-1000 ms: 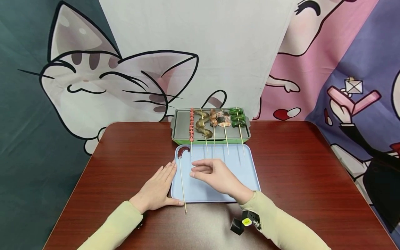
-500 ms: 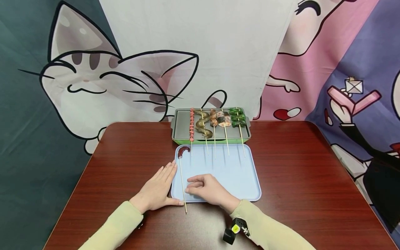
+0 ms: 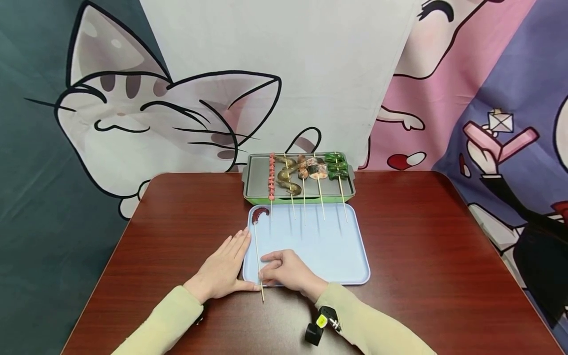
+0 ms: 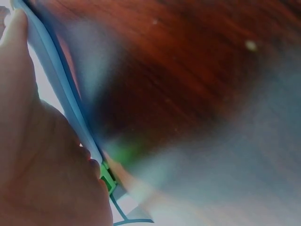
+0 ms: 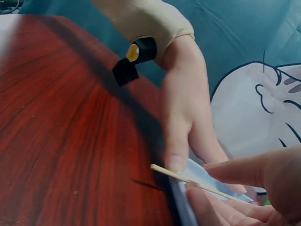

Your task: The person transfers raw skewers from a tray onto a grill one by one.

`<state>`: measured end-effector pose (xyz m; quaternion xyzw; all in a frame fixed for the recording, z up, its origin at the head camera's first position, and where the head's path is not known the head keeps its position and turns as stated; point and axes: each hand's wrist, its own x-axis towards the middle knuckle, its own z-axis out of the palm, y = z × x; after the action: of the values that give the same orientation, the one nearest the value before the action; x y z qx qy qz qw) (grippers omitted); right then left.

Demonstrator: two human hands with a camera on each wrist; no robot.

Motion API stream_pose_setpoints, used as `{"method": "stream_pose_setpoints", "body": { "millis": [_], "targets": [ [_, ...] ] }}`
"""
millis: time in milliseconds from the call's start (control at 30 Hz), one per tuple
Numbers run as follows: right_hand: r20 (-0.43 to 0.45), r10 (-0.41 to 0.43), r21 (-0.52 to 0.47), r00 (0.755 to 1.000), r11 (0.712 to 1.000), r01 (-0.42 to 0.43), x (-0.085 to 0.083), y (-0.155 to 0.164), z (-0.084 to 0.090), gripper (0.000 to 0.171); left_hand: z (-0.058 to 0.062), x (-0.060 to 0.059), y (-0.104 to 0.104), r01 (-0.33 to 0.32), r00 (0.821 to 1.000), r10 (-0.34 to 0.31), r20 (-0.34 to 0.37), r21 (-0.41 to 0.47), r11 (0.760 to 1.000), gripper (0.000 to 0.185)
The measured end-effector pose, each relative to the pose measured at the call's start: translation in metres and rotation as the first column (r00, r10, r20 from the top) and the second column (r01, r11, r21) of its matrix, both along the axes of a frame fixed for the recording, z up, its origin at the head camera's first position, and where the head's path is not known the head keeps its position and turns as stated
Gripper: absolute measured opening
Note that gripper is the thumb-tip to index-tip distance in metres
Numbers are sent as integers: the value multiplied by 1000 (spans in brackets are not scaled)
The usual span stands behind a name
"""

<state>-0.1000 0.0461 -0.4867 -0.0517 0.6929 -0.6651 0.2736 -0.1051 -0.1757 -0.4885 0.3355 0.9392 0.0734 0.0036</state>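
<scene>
A thin wooden skewer [image 3: 258, 261] lies along the left edge of the pale blue tray [image 3: 319, 246], running from near to far. A dark reddish-brown curled piece [image 3: 260, 214] sits on its far end, at the tray's far left corner. The bare near end [image 5: 162, 169] juts past the tray's near rim, over the red-brown worktop [image 3: 421, 256].
</scene>
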Motion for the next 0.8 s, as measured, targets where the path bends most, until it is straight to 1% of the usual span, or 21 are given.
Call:
{"method": "stream_pose_setpoints", "body": {
  "millis": [133, 233, 333, 433, 467, 567, 633, 667, 700, 800],
  "targets": [
    [-35, -14, 3, 999, 1000, 14, 1, -3, -3, 45, -3, 0, -1, 13, 1000, -12, -22, 33, 999, 118],
    [-45, -29, -23, 999, 999, 28, 3, -4, -4, 44, -4, -1, -1, 10, 1000, -10, -16, 35, 999, 118],
    [-34, -44, -44, 998, 998, 42, 3, -3, -4, 43, -2, 0, 0, -1, 1000, 1, 0, 25, 1000, 119],
    [-5, -58, -61, 998, 996, 58, 2, -2, -3, 42, -2, 0, 1, -3, 1000, 3, 9, 41, 999, 119],
    [3, -63, -65, 998, 996, 63, 1, -1, -3, 42, -4, 1, 0, 2, 1000, -3, 10, 56, 998, 119],
    [20, -72, -78, 997, 994, 73, 1, 0, -1, 41, -5, 2, 0, 2, 1000, -3, 9, 71, 997, 118],
    [17, -72, -85, 997, 994, 74, 2, 1, 1, 41, -6, 2, -1, 0, 1000, 0, 4, 72, 997, 117],
    [13, -70, -88, 997, 994, 71, 3, 1, 2, 41, -8, 1, -1, 6, 1000, -6, -2, 77, 997, 117],
    [7, -66, -92, 998, 994, 66, 4, 1, 3, 41, -6, 1, -1, 2, 1000, -2, -3, 72, 997, 117],
    [-22, -44, -100, 999, 994, 41, 7, 2, 7, 41, -4, 1, -1, 3, 1000, -3, 3, 76, 997, 118]
  ]
}}
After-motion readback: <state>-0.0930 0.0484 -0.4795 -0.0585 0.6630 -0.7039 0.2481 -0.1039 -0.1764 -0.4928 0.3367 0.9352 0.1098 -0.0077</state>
